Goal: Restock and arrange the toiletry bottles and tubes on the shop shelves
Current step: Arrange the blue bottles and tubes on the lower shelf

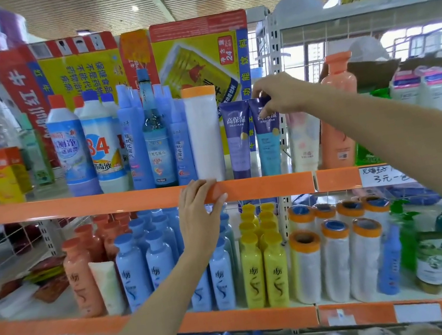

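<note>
Shop aisle: orange-edged shelves, packed with bottles under a slatted ceiling.
Landmark: white roll (205, 133) with orange cap, upright on upper shelf (261, 186).
Purple tube (238, 140): just right of roll, cap down, standing straight.
Blue tube (267, 141): next right again, touching purple tube, cap down near shelf end.
Right hand (278, 95): up and right of roll, fingers pinching blue tube by its top crimp.
Left hand (203, 214): just below roll, fingers laid flat over shelf lip, holding nothing.
Step in hand: likely seating blue tube square beside purple one.
Grip advice: keep pinch light at crimp; soft body probably bends if squeezed lower.
Alignment: turn label forward to match purple tube, caps level at front edge.
Bracing: keep left palm on lip for balance while reaching.
Risk: tall on narrow caps, so a sideways nudge could topple both toward roll.
Release: let go straight upward, only once tube stands unaided.
Gap: whether space remains right of blue tube, cannot tell.
</note>
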